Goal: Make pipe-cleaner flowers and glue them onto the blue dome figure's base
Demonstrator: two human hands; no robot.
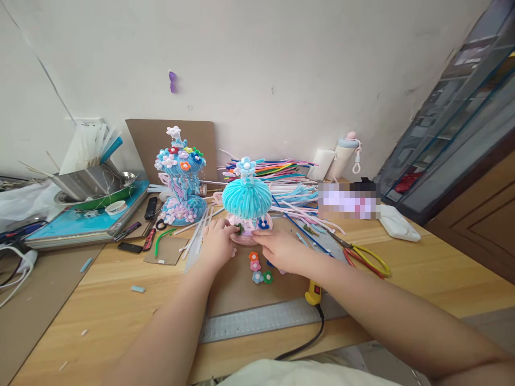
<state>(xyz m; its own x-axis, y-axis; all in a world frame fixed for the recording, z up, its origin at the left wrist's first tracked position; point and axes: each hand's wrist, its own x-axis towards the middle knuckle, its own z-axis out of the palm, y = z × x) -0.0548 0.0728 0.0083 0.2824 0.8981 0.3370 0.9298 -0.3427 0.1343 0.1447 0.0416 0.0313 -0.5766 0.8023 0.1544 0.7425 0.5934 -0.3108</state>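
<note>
Hands [217, 241] [281, 249] work over a wooden table [438, 276] near probable shelving [432, 112].

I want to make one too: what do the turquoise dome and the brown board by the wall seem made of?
Turquoise dome: probably chenille stems, matte, from its fuzzy strands.
Brown board: likely cardboard, from its plain dull face; maybe thin wood.

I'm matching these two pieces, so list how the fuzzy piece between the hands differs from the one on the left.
The near piece has a plain turquoise dome; the left piece has a blue dome dotted with flowers. The near piece is topped by a pale blue flower, the left piece by a white one. The near piece's base looks pink, the left piece's blue. Both carry a rounded dome above a base.
</note>
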